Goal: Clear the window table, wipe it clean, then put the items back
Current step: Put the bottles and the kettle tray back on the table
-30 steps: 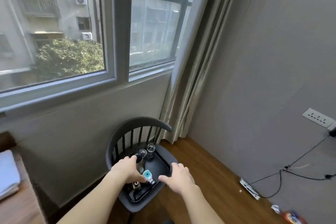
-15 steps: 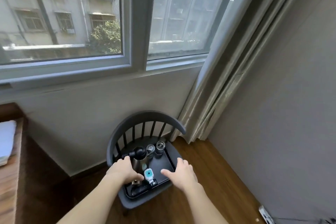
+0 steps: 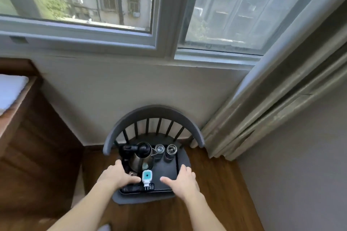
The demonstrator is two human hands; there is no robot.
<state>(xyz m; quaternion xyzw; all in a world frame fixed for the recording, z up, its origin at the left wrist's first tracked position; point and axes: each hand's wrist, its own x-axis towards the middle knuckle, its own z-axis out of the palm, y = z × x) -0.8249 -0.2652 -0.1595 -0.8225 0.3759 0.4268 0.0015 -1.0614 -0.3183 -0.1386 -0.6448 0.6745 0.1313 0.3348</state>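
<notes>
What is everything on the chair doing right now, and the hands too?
Tray: flat on the chair seat, a hand at each side.
Kettle: upright on the tray, lid on.
Two glasses: upright, side by side behind the kettle.
White and blue gadget: lying on the tray's front.
Left hand: on the tray's left edge.
Right hand: on its right edge.
Window: closed.
</notes>
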